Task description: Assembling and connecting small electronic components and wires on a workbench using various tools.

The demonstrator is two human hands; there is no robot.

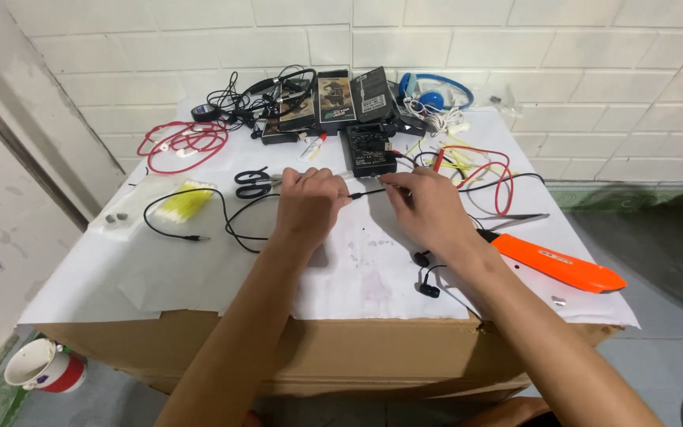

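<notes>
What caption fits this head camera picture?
Two bare hands, left hand and right hand, pinch a thin black earphone cable above a white paper-covered cardboard box.

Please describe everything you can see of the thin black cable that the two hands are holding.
The thin black cable looks like an earphone lead with a rubbery sheath. The left hand and right hand pinch it and stretch a short piece between them above the white paper. Left of the hands it loops on the paper and ends in a plug. Two black earbuds lie beside the right wrist.

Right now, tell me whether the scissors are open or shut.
Shut, it seems: the scissors lie flat on the white paper, black handles together, beside the left hand. Blades barely visible.
</notes>
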